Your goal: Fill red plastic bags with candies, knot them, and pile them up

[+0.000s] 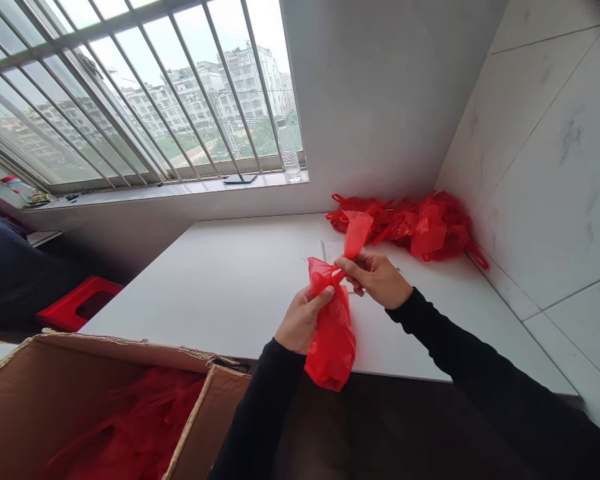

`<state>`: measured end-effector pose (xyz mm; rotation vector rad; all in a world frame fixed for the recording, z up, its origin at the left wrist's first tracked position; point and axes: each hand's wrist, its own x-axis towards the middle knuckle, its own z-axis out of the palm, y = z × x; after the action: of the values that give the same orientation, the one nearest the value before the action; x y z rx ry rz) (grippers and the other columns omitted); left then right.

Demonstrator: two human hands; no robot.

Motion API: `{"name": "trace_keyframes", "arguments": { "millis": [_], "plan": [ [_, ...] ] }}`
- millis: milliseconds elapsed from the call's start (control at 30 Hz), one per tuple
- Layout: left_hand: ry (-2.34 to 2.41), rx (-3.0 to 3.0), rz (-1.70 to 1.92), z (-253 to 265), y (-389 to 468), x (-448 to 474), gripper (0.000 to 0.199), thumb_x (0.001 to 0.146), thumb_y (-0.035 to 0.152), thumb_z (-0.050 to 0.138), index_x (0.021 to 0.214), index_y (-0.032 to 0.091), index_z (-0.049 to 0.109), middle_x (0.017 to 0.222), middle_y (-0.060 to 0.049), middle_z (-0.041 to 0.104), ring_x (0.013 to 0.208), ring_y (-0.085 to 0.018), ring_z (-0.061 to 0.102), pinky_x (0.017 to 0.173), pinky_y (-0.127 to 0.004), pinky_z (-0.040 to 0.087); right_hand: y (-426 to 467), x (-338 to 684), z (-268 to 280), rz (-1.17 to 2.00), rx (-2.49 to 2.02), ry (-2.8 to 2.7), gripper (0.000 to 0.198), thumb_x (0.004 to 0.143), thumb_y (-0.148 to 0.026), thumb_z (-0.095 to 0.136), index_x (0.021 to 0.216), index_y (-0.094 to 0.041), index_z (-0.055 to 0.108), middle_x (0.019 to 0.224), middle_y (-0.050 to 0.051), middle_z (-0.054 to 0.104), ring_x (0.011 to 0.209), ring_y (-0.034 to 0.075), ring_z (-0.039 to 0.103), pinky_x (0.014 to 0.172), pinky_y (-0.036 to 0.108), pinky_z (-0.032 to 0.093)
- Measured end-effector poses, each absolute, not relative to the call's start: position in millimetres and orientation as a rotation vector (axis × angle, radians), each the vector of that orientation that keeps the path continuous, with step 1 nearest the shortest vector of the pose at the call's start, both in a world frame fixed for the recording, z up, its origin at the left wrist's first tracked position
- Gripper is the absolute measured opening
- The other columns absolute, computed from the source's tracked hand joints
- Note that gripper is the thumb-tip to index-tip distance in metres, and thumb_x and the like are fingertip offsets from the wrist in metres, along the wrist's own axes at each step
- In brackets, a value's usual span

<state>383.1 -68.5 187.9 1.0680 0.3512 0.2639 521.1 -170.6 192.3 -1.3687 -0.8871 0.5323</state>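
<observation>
A red plastic bag (333,340) hangs between my hands over the near edge of the white table (240,280). My left hand (303,317) is closed around its gathered neck, thumb on top. Just above and to the right, my right hand (373,273) pinches a twisted handle of the same bag, and a loose red flap sticks up past the fingers. The bag's lower part looks crumpled; what it holds, if anything, does not show. Behind my right hand a white paper or booklet (333,251) lies partly hidden on the table.
A heap of red plastic bags (430,223) lies at the table's back right, by the tiled wall. At lower left stands an open cardboard box (25,387) with red bags inside. A bottle (289,157) and a phone (240,179) are on the windowsill. A red stool (75,307) and a person (15,273) are at left.
</observation>
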Motion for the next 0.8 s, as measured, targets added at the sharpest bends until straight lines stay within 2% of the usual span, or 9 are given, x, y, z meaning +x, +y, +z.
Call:
{"name": "trace_keyframes", "arguments": {
  "millis": [100, 200, 300, 400, 500, 633, 667, 733, 800],
  "plan": [
    [0.349, 1.136, 0.254, 190, -71, 386, 0.032, 0.076, 0.039, 0.083, 0.084, 0.011, 0.069, 0.07, -0.003, 0.062, 0.063, -0.013, 0.056, 0.064, -0.026, 0.045, -173, 514, 196, 0.221, -1.587, -1.129, 0.041, 0.085, -0.056, 0.07, 0.11, -0.025, 0.071, 0.102, 0.007, 0.065, 0.091, 0.023, 0.059, 0.086, 0.041, 0.05],
    [0.316, 1.195, 0.249, 197, -76, 389, 0.03, 0.071, 0.034, 0.087, 0.075, 0.013, 0.066, 0.072, -0.003, 0.063, 0.066, -0.013, 0.056, 0.064, -0.025, 0.043, -174, 511, 200, 0.076, -1.612, -1.246, 0.027, 0.088, -0.049, 0.068, 0.097, -0.024, 0.073, 0.104, 0.008, 0.064, 0.106, 0.027, 0.055, 0.1, 0.046, 0.042],
    [0.359, 1.19, 0.293, 200, -75, 387, 0.035, 0.067, 0.032, 0.089, 0.088, 0.013, 0.069, 0.083, -0.004, 0.067, 0.072, -0.014, 0.059, 0.067, -0.026, 0.044, -175, 516, 200, 0.056, -1.579, -1.142, 0.027, 0.098, -0.046, 0.051, 0.091, -0.022, 0.063, 0.094, 0.007, 0.063, 0.097, 0.024, 0.057, 0.094, 0.043, 0.045],
    [0.441, 1.147, 0.361, 195, -67, 382, 0.039, 0.068, 0.034, 0.088, 0.094, 0.011, 0.071, 0.077, -0.004, 0.067, 0.068, -0.015, 0.062, 0.066, -0.027, 0.046, -177, 525, 195, 0.175, -1.411, -0.861, 0.03, 0.101, -0.053, 0.044, 0.098, -0.024, 0.052, 0.088, 0.003, 0.063, 0.086, 0.02, 0.06, 0.084, 0.038, 0.049],
    [0.472, 1.085, 0.47, 192, -58, 379, 0.037, 0.073, 0.04, 0.084, 0.091, 0.012, 0.071, 0.072, -0.003, 0.068, 0.065, -0.014, 0.063, 0.065, -0.026, 0.047, -177, 530, 194, 0.49, -1.068, -0.579, 0.037, 0.091, -0.06, 0.057, 0.09, -0.026, 0.045, 0.069, -0.004, 0.056, 0.068, 0.016, 0.059, 0.074, 0.035, 0.054],
    [0.43, 0.952, 0.582, 200, -52, 382, 0.038, 0.076, 0.043, 0.081, 0.101, 0.017, 0.069, 0.086, -0.003, 0.073, 0.086, -0.019, 0.07, 0.08, -0.03, 0.053, -174, 531, 200, 0.568, -0.895, -0.44, 0.048, 0.082, -0.054, 0.071, 0.077, -0.026, 0.033, 0.055, -0.011, 0.032, 0.048, 0.011, 0.04, 0.061, 0.031, 0.054],
    [0.398, 0.906, 0.587, 203, -51, 384, 0.037, 0.077, 0.041, 0.08, 0.104, 0.019, 0.068, 0.079, 0.0, 0.071, 0.084, -0.018, 0.07, 0.082, -0.031, 0.053, -172, 531, 202, 0.571, -0.873, -0.426, 0.048, 0.082, -0.052, 0.071, 0.076, -0.025, 0.031, 0.054, -0.011, 0.028, 0.047, 0.01, 0.035, 0.057, 0.029, 0.052],
    [0.343, 0.901, 0.565, 206, -50, 388, 0.034, 0.082, 0.039, 0.075, 0.108, 0.02, 0.067, 0.055, 0.008, 0.052, 0.063, -0.012, 0.064, 0.076, -0.029, 0.054, -169, 529, 205, 0.592, -0.844, -0.428, 0.047, 0.084, -0.049, 0.069, 0.074, -0.025, 0.029, 0.053, -0.01, 0.025, 0.046, 0.01, 0.03, 0.05, 0.025, 0.044],
    [0.329, 1.013, 0.506, 207, -51, 392, 0.031, 0.086, 0.039, 0.069, 0.109, 0.018, 0.067, 0.046, 0.012, 0.031, 0.042, -0.006, 0.042, 0.063, -0.025, 0.05, -166, 525, 208, 0.596, -0.855, -0.481, 0.043, 0.087, -0.049, 0.065, 0.075, -0.025, 0.031, 0.055, -0.01, 0.026, 0.047, 0.011, 0.029, 0.049, 0.024, 0.04]
  ]
}}
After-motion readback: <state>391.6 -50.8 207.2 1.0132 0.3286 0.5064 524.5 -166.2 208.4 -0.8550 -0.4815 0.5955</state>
